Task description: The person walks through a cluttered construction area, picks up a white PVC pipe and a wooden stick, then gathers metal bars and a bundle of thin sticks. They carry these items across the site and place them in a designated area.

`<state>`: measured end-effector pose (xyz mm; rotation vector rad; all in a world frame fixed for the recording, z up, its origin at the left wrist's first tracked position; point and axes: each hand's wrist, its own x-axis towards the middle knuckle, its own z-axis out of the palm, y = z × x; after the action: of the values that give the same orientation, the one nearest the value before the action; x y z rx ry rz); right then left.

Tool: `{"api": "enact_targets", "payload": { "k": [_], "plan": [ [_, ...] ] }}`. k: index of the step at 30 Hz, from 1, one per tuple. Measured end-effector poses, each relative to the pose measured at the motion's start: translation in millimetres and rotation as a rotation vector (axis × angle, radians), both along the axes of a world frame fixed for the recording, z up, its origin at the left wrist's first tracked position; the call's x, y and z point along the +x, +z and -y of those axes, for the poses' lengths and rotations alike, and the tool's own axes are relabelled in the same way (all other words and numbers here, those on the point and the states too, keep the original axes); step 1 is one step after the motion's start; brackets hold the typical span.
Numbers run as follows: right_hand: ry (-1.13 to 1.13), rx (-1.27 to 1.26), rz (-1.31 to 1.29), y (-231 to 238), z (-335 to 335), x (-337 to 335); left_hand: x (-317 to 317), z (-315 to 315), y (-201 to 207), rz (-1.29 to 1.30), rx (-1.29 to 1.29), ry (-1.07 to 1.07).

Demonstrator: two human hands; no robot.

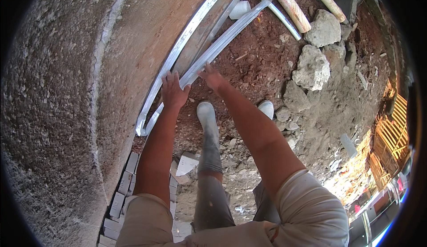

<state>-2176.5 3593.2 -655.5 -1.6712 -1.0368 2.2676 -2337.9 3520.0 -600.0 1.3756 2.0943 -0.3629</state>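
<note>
Two long metal strips, the work in hand, lay along the foot of a rough wall (58, 91). The outer strip (192, 26) was bright, smooth and narrow; the inner strip (229, 37) was duller, with lengthwise ridges. Their near ends came close together beside the wall.

The left hand (175, 92) was open, fingers spread over the strips; firm contact could not be confirmed. The right hand (213, 78) was at the inner strip's edge, fingers partly bent; whether it gripped could not be told.

The soil (251, 62) was reddish, loose and crumbly. Three round pipes (289, 6) lay at the top, the thickest stained and scuffed. Jagged pale rocks (311, 67) stood to the right. Rectangular grey blocks (117, 204) were laid in rows at lower left, near a broken white slab (187, 163).

A white, rounded, cup-like piece (240, 10) sat beside the inner strip's far end; its interior could not be made out.
</note>
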Motion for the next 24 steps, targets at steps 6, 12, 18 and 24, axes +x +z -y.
{"api": "enact_targets", "payload": {
  "k": [6, 12, 18, 24],
  "plan": [
    [0.307, 0.103, 0.112, 48, 54, 71, -1, 57, 42, 0.006, -0.123, 0.062],
    [0.317, -0.056, 0.445, 211, 113, 235, 3, 137, 180, 0.199, -0.293, -0.146],
    [-0.127, -0.043, 0.767, 382, 224, 378, -21, 144, 307, 0.316, -0.554, -0.345],
    [-0.795, -0.012, 0.986, 502, 388, 372, -38, 25, 347, 0.21, -0.503, -0.984]
  ]
}}
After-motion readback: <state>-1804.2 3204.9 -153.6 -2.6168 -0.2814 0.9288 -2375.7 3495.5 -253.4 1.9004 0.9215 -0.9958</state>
